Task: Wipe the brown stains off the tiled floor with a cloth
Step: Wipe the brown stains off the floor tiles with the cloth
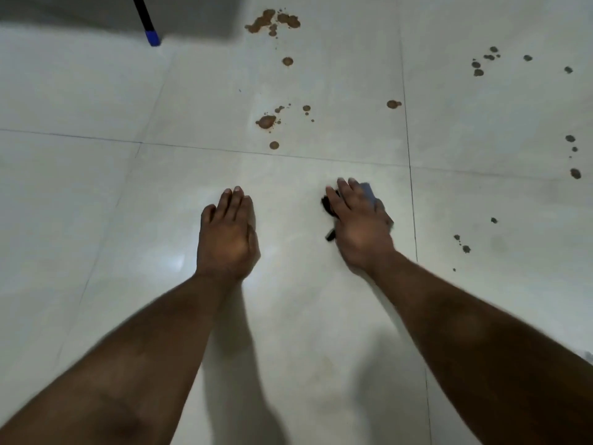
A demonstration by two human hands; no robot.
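Brown stains dot the pale tiled floor (96,194): a large patch (272,22) at the top, a cluster (266,122) ahead of my hands, and small spots (481,64) to the right. My right hand (357,224) lies flat with straight fingers on a dark grey cloth (369,191), pressing it to the floor; the cloth shows at both sides of the hand. My left hand (227,234) rests flat on the bare tile beside it, fingers straight. Both hands sit on the tile below the cluster.
A black leg with a blue foot (150,36) stands at the top left, beside a grey shadowed block (199,14). More dark spots (574,171) run along the right edge. Grout lines cross the floor.
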